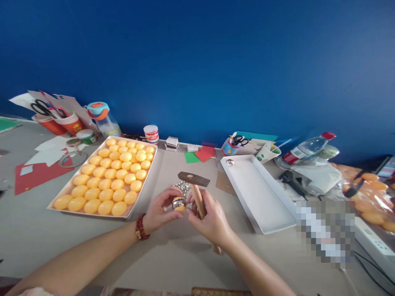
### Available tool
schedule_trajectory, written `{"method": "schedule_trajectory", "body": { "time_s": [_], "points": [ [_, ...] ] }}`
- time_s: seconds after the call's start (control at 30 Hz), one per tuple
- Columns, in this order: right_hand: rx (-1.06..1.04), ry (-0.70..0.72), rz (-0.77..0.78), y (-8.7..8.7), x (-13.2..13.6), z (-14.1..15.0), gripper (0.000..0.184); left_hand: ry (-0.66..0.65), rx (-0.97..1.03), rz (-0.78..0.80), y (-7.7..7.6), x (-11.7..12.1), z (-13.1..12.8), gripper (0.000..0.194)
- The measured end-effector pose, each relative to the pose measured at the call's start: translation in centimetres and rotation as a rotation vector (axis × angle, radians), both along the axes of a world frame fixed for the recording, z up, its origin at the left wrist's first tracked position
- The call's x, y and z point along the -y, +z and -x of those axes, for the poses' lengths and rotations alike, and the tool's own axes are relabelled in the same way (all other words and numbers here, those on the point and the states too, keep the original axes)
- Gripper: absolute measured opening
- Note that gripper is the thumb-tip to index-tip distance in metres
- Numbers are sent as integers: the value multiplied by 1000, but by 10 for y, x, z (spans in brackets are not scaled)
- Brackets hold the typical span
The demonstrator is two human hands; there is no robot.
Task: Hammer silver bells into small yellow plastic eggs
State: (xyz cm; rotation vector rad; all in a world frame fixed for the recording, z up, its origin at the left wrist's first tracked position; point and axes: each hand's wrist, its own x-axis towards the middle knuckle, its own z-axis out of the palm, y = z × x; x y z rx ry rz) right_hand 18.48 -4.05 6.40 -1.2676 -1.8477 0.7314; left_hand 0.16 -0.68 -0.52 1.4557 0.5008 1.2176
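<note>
Gripping hammer [199, 201] in R hand [212, 213] fingers, long axis approx. front-to-back, head twd. tabletop's [154, 261] far edge. Holding silvery/orange ball [179, 204] in L hand [161, 208] fingers, betw. nr. & far edges.

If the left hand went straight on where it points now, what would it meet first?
Most likely the right hand, holding the hammer, just past the silver-orange ball; depth is unclear.

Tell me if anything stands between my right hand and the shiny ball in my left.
The hammer handle in your right hand lies between that palm and the shiny ball in your left hand. Nothing visible stands between your right fingertips and the ball; I can't tell whether they touch.
</note>
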Motion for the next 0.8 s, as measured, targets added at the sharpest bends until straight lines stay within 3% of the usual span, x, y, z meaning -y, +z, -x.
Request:
{"method": "schedule_trajectory", "body": {
  "time_s": [0.37, 0.6, 0.8],
  "points": [
    [125, -6, -113, -4, 0, 0, 23, -30, -21, 28, 0, -1, 1, 41],
    [153, 21, -67, -2, 0, 1, 24, -97, -1, 50, 1, 0, -1, 34],
    [119, 67, -5, -1, 0, 1, 26, -105, -26, 22, -7, 0, 0, 34]
  ]
}}
